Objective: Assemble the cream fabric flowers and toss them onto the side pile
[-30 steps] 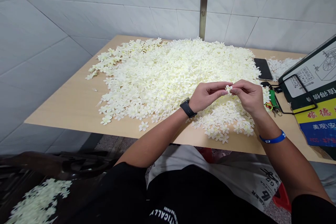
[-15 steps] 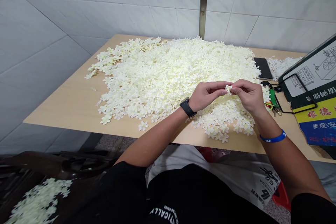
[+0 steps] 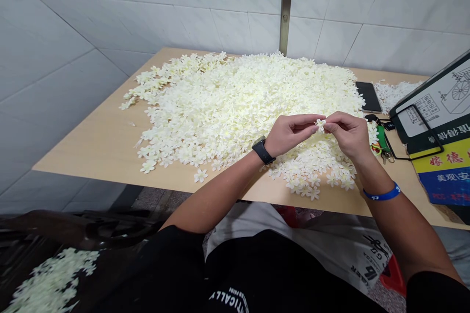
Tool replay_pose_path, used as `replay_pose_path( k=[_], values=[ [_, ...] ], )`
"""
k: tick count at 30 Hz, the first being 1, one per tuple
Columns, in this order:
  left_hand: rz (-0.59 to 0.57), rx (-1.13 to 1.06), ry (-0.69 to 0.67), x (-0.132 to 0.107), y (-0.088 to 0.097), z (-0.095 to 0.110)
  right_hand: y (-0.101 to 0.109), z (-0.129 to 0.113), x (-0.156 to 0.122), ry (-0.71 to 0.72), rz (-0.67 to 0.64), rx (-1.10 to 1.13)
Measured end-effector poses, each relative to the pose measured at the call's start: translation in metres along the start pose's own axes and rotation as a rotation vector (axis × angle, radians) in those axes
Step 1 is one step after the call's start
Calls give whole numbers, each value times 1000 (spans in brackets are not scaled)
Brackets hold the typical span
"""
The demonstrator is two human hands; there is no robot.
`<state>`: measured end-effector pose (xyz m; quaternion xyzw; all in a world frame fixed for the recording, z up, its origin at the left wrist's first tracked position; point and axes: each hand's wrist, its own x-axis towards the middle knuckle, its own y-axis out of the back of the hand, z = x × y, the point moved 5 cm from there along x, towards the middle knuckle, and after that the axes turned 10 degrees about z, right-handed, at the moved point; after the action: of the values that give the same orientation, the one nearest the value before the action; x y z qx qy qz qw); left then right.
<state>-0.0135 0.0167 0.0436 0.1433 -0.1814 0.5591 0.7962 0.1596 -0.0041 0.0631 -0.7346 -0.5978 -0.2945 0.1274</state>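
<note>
While the left hand [image 3: 284,136] and the right hand [image 3: 349,132] pinch one small white flower [image 3: 320,124] between them, work on this bloom looks under way and not yet finished. Under the hands and beyond them, loose blossoms [image 3: 246,95] lie heaped across the counter [image 3: 91,142], and which are done and which are left cannot be told. Partly covered by the hands, the held flower shows only a few pale petals, while those heaped around are creamy white, open and yellowish at the centre

Small white flower [image 3: 320,124] between left grip [image 3: 288,134] and right grip [image 3: 350,134], over a pale blossom heap [image 3: 249,102] on a tan table [image 3: 91,146]
</note>
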Motion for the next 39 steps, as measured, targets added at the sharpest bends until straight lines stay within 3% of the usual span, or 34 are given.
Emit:
replay_pose_path(
  k=[8, 26, 39],
  values=[
    [98, 121, -42, 1, 3, 0, -1, -7, -5, 127, 39, -172],
    [100, 132, -93, 2, 1, 3, -6, 0, -7, 96, -23, -158],
    [86, 81, -44, 2, 1, -1, -7, -4, -7, 185, -29, -215]
  ],
)
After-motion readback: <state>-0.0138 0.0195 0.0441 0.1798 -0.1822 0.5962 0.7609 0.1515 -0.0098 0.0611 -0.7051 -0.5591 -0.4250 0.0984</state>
